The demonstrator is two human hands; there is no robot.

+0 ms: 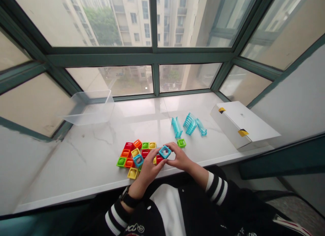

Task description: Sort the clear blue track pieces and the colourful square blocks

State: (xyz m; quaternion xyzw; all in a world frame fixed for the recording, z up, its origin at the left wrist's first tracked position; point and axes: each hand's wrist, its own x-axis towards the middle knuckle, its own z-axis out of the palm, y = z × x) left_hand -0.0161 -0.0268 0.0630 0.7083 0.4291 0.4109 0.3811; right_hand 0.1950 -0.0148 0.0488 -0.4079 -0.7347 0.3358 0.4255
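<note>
Between my two hands is a blue square block with a round opening in its middle. My left hand grips its left side with thumb and fingers, above the loose blocks. From the right, my right hand pinches the same block by its edge. Under and beside my left hand lie several coloured blocks, among them a second blue block, a yellow block and a green block. Another green block lies apart, just beyond my right hand.
Translucent turquoise track pieces lie behind my right hand. A clear plastic bin stands at the back left of the white sill. At right is a white box with yellow-and-black tabs. Green-framed windows close off the back.
</note>
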